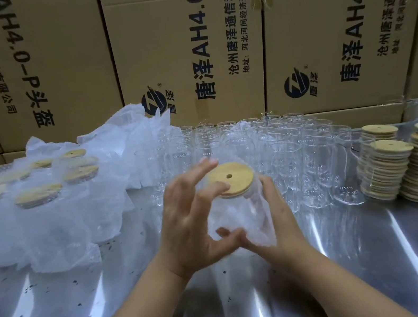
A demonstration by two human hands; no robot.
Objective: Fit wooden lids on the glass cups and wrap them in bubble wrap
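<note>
Stacked cartons [181,37] behind, steel table [115,300] below. Mid-wrap, by the look of it: lidded cup [228,210] held above table centre, near upright, lid [229,179] uppermost and tipped slightly away. Left hand [186,224] pinching cup from lid rim to base; right hand [278,210] clasping wrap [262,221] against its right side. Next, probably: roll about that long axis, tuck loose wrap.
</note>
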